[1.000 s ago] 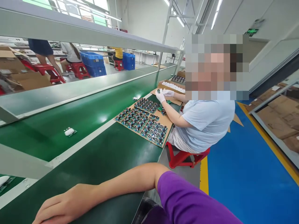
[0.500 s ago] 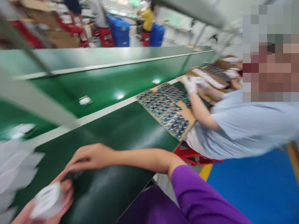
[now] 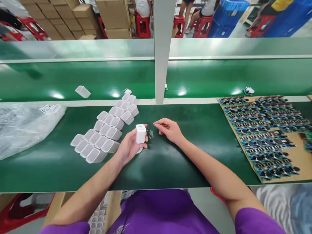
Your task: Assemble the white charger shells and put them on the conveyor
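Gripping a slotted white case (image 3: 140,134) upright in the curled left hand (image 3: 130,145), over the green bench (image 3: 190,172) near white shells (image 3: 105,129); hovering beside tiny parts (image 3: 151,134) with the right hand (image 3: 169,130) nearly pinched, cannot tell whether holding anything

With my left hand (image 3: 129,144) I hold one white block (image 3: 140,136), its slotted end turned upward. My right hand (image 3: 170,130), fingers bent, is near small pieces (image 3: 151,134) on the green table (image 3: 185,169). White casings (image 3: 100,141) form rows at left; circuit boards (image 3: 255,141) cover much of a cardboard (image 3: 303,164) at right.
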`<state>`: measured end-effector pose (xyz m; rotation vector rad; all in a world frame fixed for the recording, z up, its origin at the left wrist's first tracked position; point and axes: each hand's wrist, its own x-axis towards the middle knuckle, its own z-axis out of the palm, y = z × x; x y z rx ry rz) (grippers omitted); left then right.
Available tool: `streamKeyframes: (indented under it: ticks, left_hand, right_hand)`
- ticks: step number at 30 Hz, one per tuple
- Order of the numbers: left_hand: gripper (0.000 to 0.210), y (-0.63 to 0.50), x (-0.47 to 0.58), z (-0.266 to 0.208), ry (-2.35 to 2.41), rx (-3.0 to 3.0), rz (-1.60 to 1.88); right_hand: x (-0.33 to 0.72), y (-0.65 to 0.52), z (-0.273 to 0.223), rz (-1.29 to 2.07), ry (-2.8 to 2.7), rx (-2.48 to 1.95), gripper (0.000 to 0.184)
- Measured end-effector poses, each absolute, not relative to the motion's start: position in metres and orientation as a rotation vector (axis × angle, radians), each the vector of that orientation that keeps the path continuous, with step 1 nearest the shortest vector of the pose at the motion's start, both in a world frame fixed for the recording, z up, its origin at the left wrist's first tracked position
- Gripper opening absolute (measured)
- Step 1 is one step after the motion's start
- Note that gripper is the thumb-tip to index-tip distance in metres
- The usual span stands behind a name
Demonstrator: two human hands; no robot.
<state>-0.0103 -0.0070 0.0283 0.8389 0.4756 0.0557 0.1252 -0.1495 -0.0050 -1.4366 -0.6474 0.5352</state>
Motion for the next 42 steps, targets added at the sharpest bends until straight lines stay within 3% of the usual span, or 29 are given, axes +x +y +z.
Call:
streamKeyframes:
  ticks: [5, 13, 19, 27, 42]
  left_hand:
    - [0.039, -0.006, -0.01, 0.028, 0.478, 0.971, 0.077]
    - [0.045, -0.007, -0.007, 0.029, 0.538, 1.164, 0.29]
    - [0.037, -0.019, 0.01, 0.032, 0.533, 1.383, 0.268]
    - [0.031, -0.05, 0.043, 0.038, 0.595, 1.314, 0.217]
    - [0.051, -0.031, 0.037, 0.04, 0.528, 1.403, 0.188]
  right_hand:
    - [0.133, -0.15, -0.008, 0.499, -0.613, -1.483, 0.031]
    - [0.138, -0.156, 0.004, 0.415, -0.521, -1.546, 0.006]
    - [0.146, -0.163, 0.012, 0.392, -0.592, -1.593, 0.009]
    - [0.146, -0.167, 0.005, -0.02, -1.032, -2.065, 0.012]
    - [0.146, -0.171, 0.009, -0.043, -1.16, -2.022, 0.016]
